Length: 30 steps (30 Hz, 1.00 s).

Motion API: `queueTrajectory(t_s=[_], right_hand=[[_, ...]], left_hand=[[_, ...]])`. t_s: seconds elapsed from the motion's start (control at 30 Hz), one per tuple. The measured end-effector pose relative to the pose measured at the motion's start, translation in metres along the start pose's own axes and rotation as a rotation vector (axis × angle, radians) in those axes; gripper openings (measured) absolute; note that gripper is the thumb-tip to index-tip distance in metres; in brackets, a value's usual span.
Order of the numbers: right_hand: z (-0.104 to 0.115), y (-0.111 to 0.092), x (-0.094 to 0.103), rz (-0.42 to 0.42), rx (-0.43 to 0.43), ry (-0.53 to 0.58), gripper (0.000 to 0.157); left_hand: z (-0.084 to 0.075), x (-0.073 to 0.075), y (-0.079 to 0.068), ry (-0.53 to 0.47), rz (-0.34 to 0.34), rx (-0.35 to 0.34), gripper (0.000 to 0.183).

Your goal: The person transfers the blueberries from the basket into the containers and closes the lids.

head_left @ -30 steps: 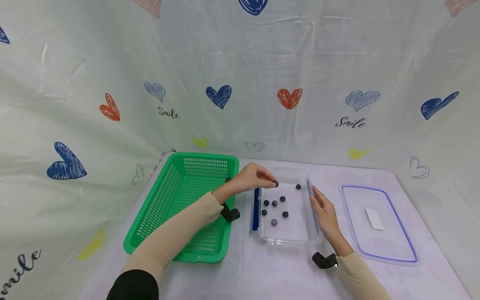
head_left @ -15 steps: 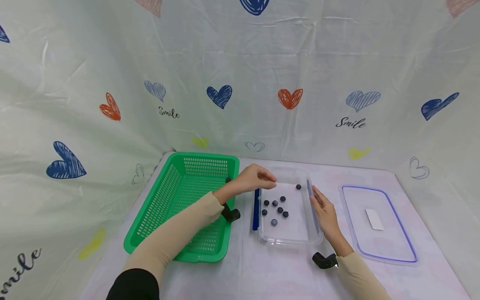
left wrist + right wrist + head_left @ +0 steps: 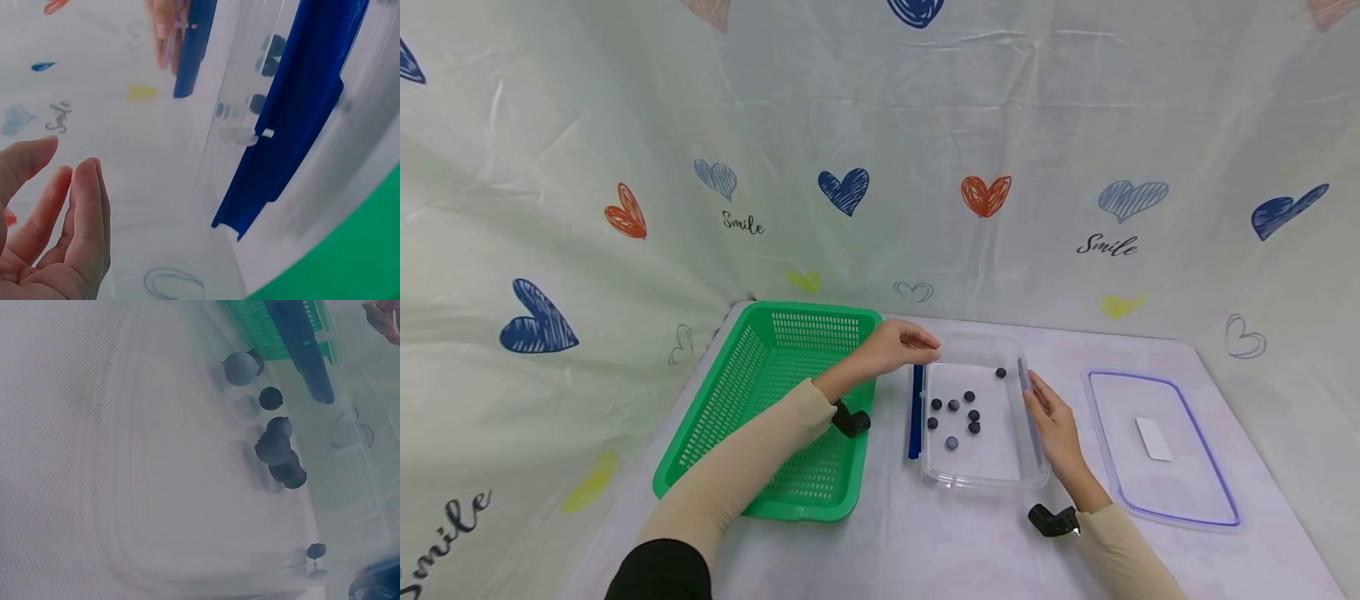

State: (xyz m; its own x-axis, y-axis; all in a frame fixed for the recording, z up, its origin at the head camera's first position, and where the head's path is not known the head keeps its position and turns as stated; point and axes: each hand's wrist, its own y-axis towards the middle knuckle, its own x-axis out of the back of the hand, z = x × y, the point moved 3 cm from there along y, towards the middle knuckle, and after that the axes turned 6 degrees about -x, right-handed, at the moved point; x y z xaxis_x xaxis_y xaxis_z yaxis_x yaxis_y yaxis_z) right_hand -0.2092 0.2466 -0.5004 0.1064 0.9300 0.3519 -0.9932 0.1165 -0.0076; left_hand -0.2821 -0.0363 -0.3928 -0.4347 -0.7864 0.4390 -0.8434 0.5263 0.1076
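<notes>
A clear plastic box point(image 3: 992, 458) with blue side latches stands on the table. Several dark blueberries point(image 3: 952, 443) lie on its floor, one of them alone near the far right corner. At the box's far left corner hovers my left hand point(image 3: 898, 346); in the left wrist view its thumb and fingers are apart with nothing between them. My right hand point(image 3: 1058, 433) rests along the outside of the box's right wall, fingers extended by the latch. Through the box wall, the right wrist view shows the blueberries point(image 3: 273, 449) close up.
To the left of the box sits a green slotted basket point(image 3: 808, 512), partly hidden behind my left forearm. The box's lid point(image 3: 1180, 479), with a blue seal and a white label point(image 3: 1153, 439), lies flat on the right. A heart-printed curtain point(image 3: 910, 242) hangs behind the table.
My left hand let go of a blueberry over the box and has drawn back a little to the left. That blueberry rolled toward the others. My right hand has stayed at the wall.
</notes>
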Motion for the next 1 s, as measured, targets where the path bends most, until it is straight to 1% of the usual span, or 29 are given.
queueTrajectory(t_s=[0.1, 0.2, 0.3, 0.4, 0.5, 0.63, 0.73, 0.83, 1.0], right_hand=[[0.001, -0.001, 0.000, -0.002, 0.002, -0.004, 0.055], [0.001, -0.001, 0.000, -0.002, 0.007, -0.006, 0.055], [0.001, -0.002, 0.001, -0.008, 0.014, -0.008, 0.055], [0.001, -0.002, 0.002, -0.019, 0.018, -0.018, 0.055], [0.002, -0.002, 0.003, -0.024, 0.017, -0.027, 0.055], [0.002, -0.002, 0.003, -0.021, 0.015, -0.024, 0.055], [0.002, -0.003, 0.002, -0.017, 0.014, -0.022, 0.055], [0.002, -0.003, 0.002, -0.013, 0.011, -0.022, 0.055], [0.003, -0.003, 0.000, -0.005, 0.013, -0.018, 0.055]], left_hand=[[0.001, 0.009, -0.003, -0.033, -0.047, 0.023, 0.023], [0.002, 0.019, -0.006, -0.052, -0.092, 0.031, 0.024], [0.003, 0.028, -0.010, -0.048, -0.130, 0.026, 0.027], [0.007, 0.036, -0.013, -0.049, -0.162, 0.011, 0.028], [0.014, 0.043, -0.015, -0.063, -0.198, 0.002, 0.027], [0.023, 0.052, -0.019, -0.085, -0.247, 0.013, 0.028], [0.030, 0.057, -0.023, -0.096, -0.285, 0.031, 0.029], [0.038, 0.061, -0.027, -0.087, -0.319, 0.047, 0.034], [0.056, 0.066, -0.031, -0.070, -0.371, 0.094, 0.036]])
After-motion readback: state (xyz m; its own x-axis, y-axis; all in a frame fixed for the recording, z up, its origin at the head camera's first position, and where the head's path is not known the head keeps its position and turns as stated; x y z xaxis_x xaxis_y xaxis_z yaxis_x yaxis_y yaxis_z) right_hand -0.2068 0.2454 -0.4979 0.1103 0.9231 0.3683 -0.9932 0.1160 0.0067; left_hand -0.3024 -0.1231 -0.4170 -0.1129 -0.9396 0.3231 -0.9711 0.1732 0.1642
